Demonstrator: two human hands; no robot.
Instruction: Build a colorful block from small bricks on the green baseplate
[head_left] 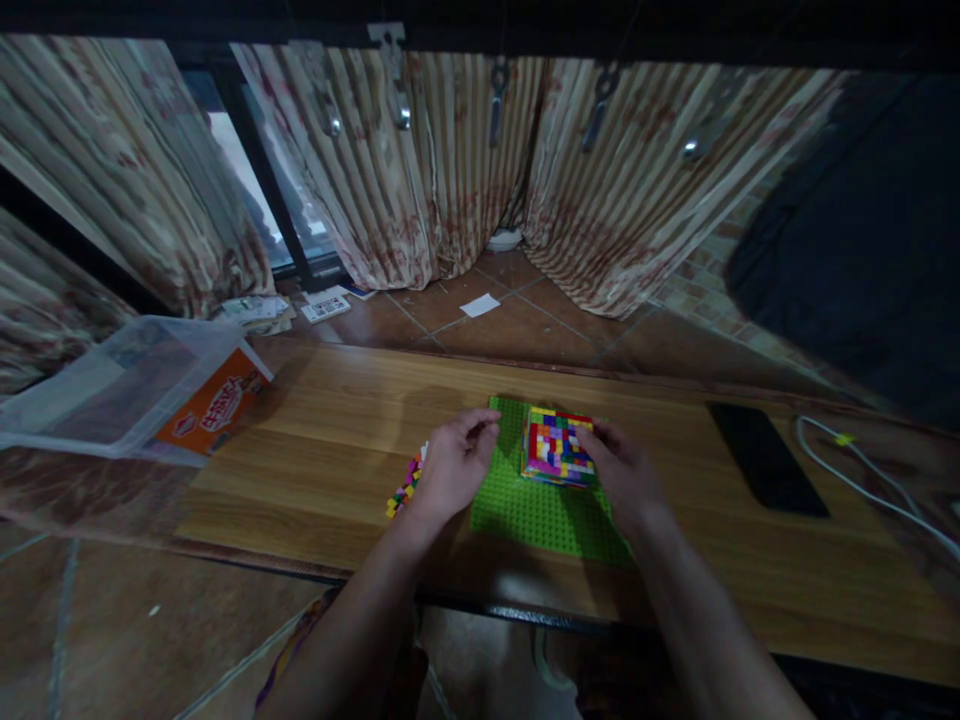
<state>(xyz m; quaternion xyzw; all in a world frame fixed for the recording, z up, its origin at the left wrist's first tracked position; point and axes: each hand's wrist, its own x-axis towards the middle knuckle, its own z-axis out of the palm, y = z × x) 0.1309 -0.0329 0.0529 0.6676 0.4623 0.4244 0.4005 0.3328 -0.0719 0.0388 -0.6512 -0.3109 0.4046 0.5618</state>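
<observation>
Striped beige curtains with reddish floral patches (442,190) hang beyond a long wood-grain table (322,430) in a dim room with brown floor tiles (562,335). The person's 2 bare hands are above the middle of the table, nearer its near edge than its ends. The left hand (457,460) has its fingers curled in, thumb and fingertips close together; whether they pinch anything cannot be told. The right hand (626,475) has its fingers bent and touching the right side of a low, square block of multicoloured plastic bricks (559,450); how firmly they grip cannot be told. That block sits on a bright green, studded plastic baseplate (540,518), toward the far edge of the plate. Just left of the plate, partly hidden by the left hand, lies a heap of small, loose, multicoloured plastic bricks (403,492). Farther out, a black, flat, rectangular slab (769,460) lies toward the table's far right corner, with a thin white cable (862,465) beyond it. By the far left corner stands a clear plastic box with an orange label (217,402).
</observation>
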